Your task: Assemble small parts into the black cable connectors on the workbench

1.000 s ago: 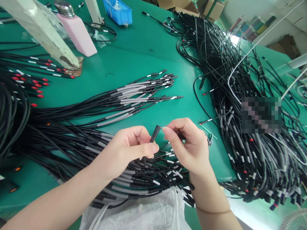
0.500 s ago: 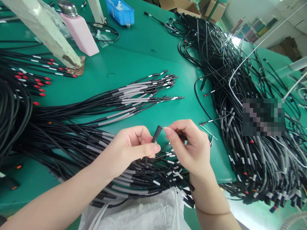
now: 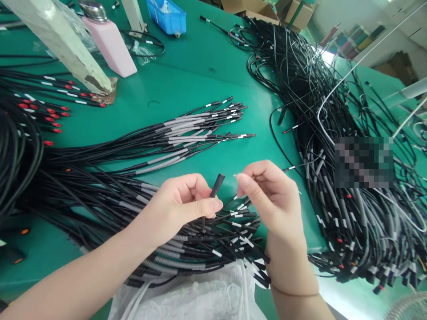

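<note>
My left hand [image 3: 187, 200] pinches a black cable [image 3: 217, 184] between thumb and fingers, its thick end pointing up and to the right. A short stretch of it shows below the fingers. Just to the right, my right hand [image 3: 270, 191] is closed in a pinch, apart from the cable. A tiny pale tip [image 3: 235, 176] pokes out between its thumb and forefinger, too small to name. Under both hands lies a bundle of black cables [image 3: 176, 242] with grey ribbed sleeves and white labels. A similar bundle [image 3: 187, 126] stretches across the table behind them.
A large heap of black cables [image 3: 310, 98] covers the right side of the green table [image 3: 196, 66]. At the back left stand a pink bottle [image 3: 111, 46], a pale post [image 3: 66, 49] and a blue bin [image 3: 168, 18]. White plastic sheeting [image 3: 187, 295] lies in front.
My right hand has moved a little to the right, away from the end of the cable. My left hand keeps its hold in the same place.
</note>
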Motion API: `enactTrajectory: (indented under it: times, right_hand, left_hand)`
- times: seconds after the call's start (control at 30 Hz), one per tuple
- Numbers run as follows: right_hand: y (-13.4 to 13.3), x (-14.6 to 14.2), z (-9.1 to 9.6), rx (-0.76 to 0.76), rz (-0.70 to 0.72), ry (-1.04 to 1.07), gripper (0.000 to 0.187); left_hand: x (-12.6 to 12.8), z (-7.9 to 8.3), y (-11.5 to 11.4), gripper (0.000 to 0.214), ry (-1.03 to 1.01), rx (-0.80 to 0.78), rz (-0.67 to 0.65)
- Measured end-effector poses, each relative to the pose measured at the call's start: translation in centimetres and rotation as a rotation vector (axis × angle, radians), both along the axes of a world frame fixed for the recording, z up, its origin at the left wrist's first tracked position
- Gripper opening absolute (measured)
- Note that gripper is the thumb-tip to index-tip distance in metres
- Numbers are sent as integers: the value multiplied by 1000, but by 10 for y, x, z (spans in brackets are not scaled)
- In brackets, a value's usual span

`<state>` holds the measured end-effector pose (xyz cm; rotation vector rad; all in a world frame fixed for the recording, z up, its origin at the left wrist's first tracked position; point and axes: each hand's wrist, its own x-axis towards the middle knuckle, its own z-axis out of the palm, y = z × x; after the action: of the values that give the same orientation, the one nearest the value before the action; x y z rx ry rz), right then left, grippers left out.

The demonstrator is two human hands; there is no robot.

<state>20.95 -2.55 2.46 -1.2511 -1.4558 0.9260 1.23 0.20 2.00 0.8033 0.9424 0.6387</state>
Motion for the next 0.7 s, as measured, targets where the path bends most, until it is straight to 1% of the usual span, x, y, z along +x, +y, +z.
enactTrajectory:
  times: [0.03, 0.1, 0.2, 0.3, 0.5, 0.7]
  right_hand:
    - [0, 0, -1, 28, -39, -14, 15]
    - [0, 0, -4, 70, -59, -74, 16]
    - [0, -1, -6, 112, -26, -180, 15]
    - [1, -3, -7, 150, -13, -237, 15]
    - [2, -5, -6, 212, -28, -316, 16]
    - [2, -6, -6, 207, 11, -306, 17]
  left_hand:
    - [1, 0, 0, 27, -1, -5, -1]
    - [2, -1, 0, 27, -3, -9, 2]
    - [2, -1, 0, 27, -13, 3, 0]
    - [2, -2, 0, 28, -13, -4, 6]
    - [2, -1, -1, 28, 17, 13, 12]
    - [1, -1, -2, 29, 32, 30, -7]
